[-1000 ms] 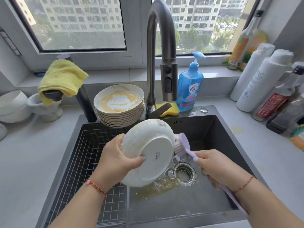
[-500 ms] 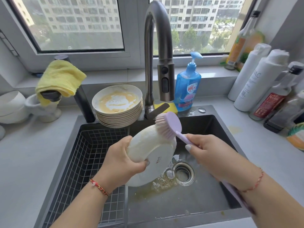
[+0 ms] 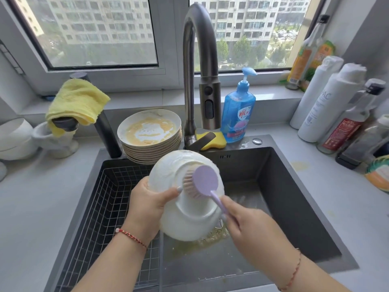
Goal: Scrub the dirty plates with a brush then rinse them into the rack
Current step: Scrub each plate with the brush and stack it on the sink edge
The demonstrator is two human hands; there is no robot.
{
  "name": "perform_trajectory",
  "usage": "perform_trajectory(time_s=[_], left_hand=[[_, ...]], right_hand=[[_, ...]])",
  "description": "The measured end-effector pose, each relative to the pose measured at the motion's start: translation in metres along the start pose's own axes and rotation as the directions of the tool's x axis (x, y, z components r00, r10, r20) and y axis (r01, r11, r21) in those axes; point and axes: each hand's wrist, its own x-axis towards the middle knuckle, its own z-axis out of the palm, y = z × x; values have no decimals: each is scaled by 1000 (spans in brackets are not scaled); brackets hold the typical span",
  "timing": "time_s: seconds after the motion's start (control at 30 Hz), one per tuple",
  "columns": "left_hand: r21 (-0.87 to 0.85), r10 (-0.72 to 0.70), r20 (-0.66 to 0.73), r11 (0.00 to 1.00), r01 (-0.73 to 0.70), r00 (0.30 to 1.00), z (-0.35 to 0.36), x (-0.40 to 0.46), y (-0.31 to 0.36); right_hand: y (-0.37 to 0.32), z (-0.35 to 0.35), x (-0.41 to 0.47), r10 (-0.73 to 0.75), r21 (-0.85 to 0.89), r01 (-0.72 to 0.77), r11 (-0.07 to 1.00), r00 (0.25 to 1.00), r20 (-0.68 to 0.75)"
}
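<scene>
My left hand (image 3: 150, 204) grips a white plate (image 3: 189, 218) by its left rim, with the underside turned up toward me over the sink. My right hand (image 3: 251, 229) holds the handle of a purple dish brush (image 3: 203, 180), whose bristles press on the plate's underside near the top. A stack of several dirty plates (image 3: 150, 135), the top one smeared yellow, stands at the sink's back left corner. A wire rack (image 3: 99, 209) fills the left part of the sink.
The dark faucet (image 3: 200, 70) arches over the sink (image 3: 294, 199); no water runs. A blue soap bottle (image 3: 239, 114) and a yellow sponge (image 3: 212, 140) sit behind it. Bottles (image 3: 328, 106) crowd the right counter. A yellow cloth (image 3: 76, 102) hangs at the left. Yellow residue lies by the drain.
The brush has moved from the plate's right edge up and onto its underside. The plate has been tilted so its underside faces up more fully.
</scene>
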Motion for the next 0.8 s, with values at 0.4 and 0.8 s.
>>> perform_trajectory(time_s=[0.4, 0.8], left_hand=[[-45, 5, 68, 999, -2, 998, 1, -3, -4], [-143, 24, -16, 989, -26, 1000, -9, 5, 1]], right_hand=[[-2, -7, 13, -36, -53, 34, 998, 998, -43], [1, -9, -2, 38, -116, -30, 993, 997, 66]])
